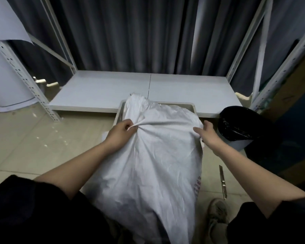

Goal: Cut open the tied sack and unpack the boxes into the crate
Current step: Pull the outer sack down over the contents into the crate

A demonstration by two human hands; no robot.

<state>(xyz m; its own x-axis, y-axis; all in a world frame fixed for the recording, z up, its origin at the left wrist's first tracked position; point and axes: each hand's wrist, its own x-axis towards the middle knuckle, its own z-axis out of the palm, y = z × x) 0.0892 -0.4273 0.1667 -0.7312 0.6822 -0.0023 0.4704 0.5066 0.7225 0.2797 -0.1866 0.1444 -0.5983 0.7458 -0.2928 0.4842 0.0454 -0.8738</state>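
the left hand (121, 132) bunches the sack (153, 155) in a fist while the right hand (207, 133) seemingly clutches its side, tipping it toward the crate (192, 107).

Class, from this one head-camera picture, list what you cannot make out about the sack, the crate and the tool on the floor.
- Head view: the white sack drapes over the crate; its inside is hidden.
- No boxes show; the sack's cloth covers whatever it holds.
- The right hand fingertips vanish behind the sack's edge.
- The thin tool on the floor is too small to identify.
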